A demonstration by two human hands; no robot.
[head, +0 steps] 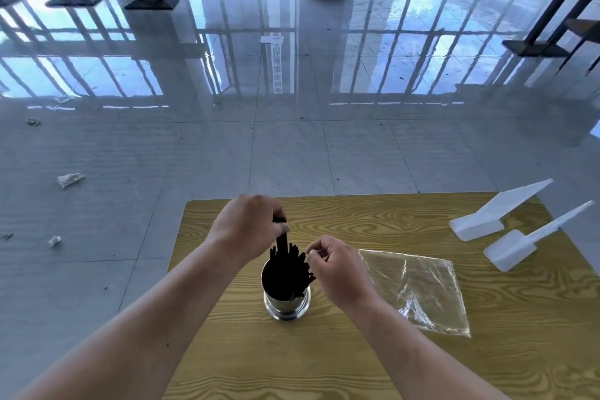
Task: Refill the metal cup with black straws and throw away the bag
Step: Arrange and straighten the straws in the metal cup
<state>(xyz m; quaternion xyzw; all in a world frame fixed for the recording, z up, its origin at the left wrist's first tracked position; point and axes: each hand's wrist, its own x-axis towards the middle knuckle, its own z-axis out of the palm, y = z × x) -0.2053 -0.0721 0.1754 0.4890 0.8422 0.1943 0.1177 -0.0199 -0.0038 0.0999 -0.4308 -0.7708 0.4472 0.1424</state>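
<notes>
Crumpled paper scraps [69, 179] lie on the tiled floor, far left of the metal cup [287, 305]. The cup stands upright on the wood-grain table [324, 367], packed with black straws [289, 253]. The left hand [250, 224] is just above the cup, its fingers curled round a few straws whose lower ends reach in among the rest. The right hand [337, 269] sits at the cup's right rim with its fingers curled by the straw tips; whether it pinches one I cannot tell. Right of the cup lies the clear plastic bag [418, 289], flat on the table. Further right are two white plastic scoops [480, 221].
</notes>
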